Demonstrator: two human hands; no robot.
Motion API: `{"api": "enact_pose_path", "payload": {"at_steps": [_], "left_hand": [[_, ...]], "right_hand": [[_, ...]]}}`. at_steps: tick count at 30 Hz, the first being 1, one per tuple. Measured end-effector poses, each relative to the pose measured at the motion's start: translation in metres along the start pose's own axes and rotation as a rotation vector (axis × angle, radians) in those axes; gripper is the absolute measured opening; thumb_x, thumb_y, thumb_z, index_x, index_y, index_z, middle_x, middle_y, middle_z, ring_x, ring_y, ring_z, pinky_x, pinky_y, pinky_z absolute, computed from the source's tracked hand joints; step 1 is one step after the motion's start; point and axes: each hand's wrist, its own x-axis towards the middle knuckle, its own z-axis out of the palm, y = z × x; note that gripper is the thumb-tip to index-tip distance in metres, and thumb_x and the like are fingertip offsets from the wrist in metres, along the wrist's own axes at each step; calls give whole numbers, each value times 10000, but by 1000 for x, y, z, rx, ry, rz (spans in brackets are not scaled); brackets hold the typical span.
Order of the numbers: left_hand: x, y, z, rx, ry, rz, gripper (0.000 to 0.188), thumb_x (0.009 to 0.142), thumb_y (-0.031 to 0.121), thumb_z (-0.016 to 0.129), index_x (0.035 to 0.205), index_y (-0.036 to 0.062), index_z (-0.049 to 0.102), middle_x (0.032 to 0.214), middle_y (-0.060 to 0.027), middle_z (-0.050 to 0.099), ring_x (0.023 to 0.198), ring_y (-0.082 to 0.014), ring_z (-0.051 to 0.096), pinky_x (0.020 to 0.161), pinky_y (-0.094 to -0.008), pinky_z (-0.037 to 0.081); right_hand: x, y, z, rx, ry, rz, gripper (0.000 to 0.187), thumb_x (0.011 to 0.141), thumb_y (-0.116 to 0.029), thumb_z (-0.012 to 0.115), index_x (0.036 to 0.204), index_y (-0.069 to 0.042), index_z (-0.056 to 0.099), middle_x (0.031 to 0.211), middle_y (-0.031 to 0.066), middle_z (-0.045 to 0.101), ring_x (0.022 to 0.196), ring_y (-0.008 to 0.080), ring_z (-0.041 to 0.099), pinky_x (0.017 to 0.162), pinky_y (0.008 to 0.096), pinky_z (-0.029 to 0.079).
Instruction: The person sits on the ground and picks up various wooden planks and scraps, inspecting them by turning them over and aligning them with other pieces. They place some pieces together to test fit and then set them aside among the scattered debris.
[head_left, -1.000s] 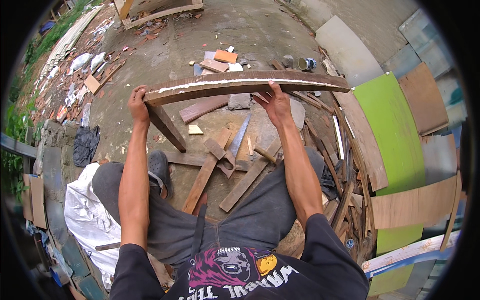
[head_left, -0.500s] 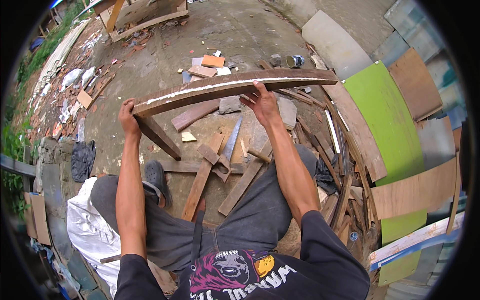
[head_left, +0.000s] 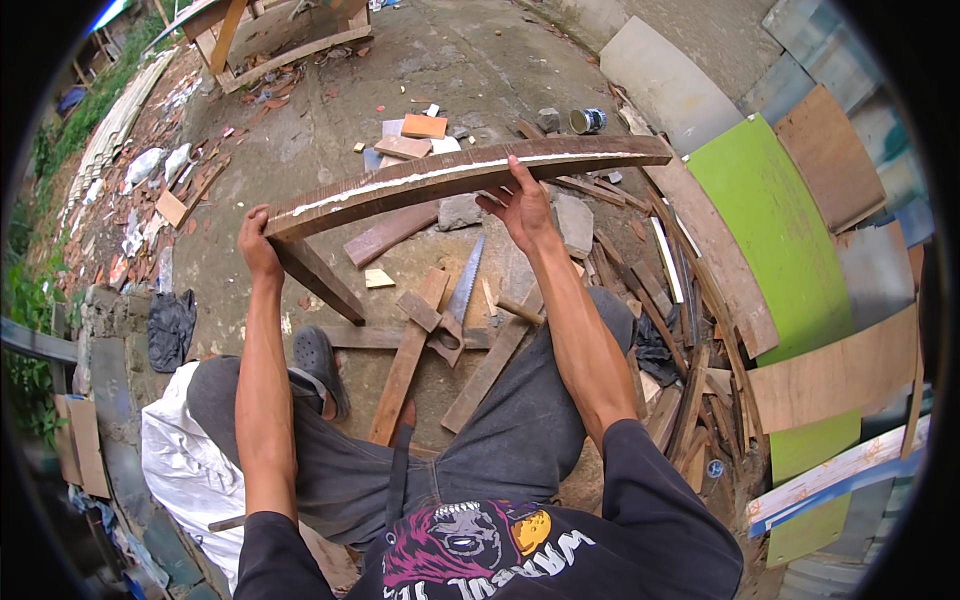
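A long dark wooden plank (head_left: 440, 183) is raised in front of me, with an uneven white line, like glue or paint, running along it. My left hand (head_left: 259, 245) is closed around its left end, where another dark piece of wood (head_left: 318, 282) slopes down toward the ground. Right of the plank's middle, my right hand (head_left: 522, 208) grips it, thumb over the white line and fingers partly hidden underneath. Below, between my legs, a handsaw (head_left: 462, 290) lies near a wooden piece with a short crosspiece (head_left: 408, 355) and a hammer (head_left: 520, 310).
Several wood offcuts (head_left: 425, 127) and an open tin (head_left: 588, 121) lie beyond the plank. Scrap wood strips (head_left: 690, 400) are heaped on my right, beside a green panel (head_left: 770, 230) and other boards. A wooden frame (head_left: 290, 60) stands at the far left.
The view has shifted very slightly. Both hands keep the same hold on the plank, which stays in about the same place.
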Motion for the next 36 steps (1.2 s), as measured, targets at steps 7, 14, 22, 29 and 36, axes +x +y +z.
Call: {"api": "enact_pose_path", "payload": {"at_steps": [7, 14, 22, 29, 36], "left_hand": [[3, -4, -5, -13, -33, -43, 286, 919, 216, 491, 1080, 33, 641, 969, -47, 619, 931, -162, 576, 859, -290, 425], [4, -1, -7, -15, -25, -19, 263, 901, 179, 499, 1041, 15, 650, 975, -46, 621, 936, -160, 565, 874, -287, 410], [-11, 14, 2, 97, 11, 102, 241, 867, 136, 519, 961, -21, 674, 918, -63, 641, 883, -163, 562, 838, -275, 413], [-19, 23, 11, 136, -82, 32, 275, 901, 143, 468, 1005, -13, 670, 977, -73, 642, 926, -161, 551, 874, -285, 396], [-23, 25, 23, 180, -119, 104, 287, 914, 161, 446, 982, -6, 669, 930, -76, 649, 891, -172, 572, 842, -300, 425]], "right_hand": [[4, 6, -5, 12, -1, -19, 409, 856, -341, 731, 1123, -75, 574, 1075, 109, 609, 1002, 261, 611, 849, 479, 541], [-3, 16, -7, 36, 42, 4, 384, 858, -297, 714, 1108, -36, 586, 1064, 99, 603, 982, 241, 598, 840, 472, 549], [-34, 14, -8, -39, 79, -55, 405, 872, -332, 702, 1127, -45, 574, 1045, 94, 607, 998, 249, 606, 856, 470, 526], [-51, 11, -17, -77, 91, -88, 458, 867, -363, 710, 1166, -49, 563, 1104, 118, 600, 1034, 278, 599, 871, 484, 528], [-53, 5, -30, -74, 92, -79, 463, 863, -371, 718, 1167, -55, 569, 1113, 108, 607, 1043, 267, 591, 878, 473, 522]]}}
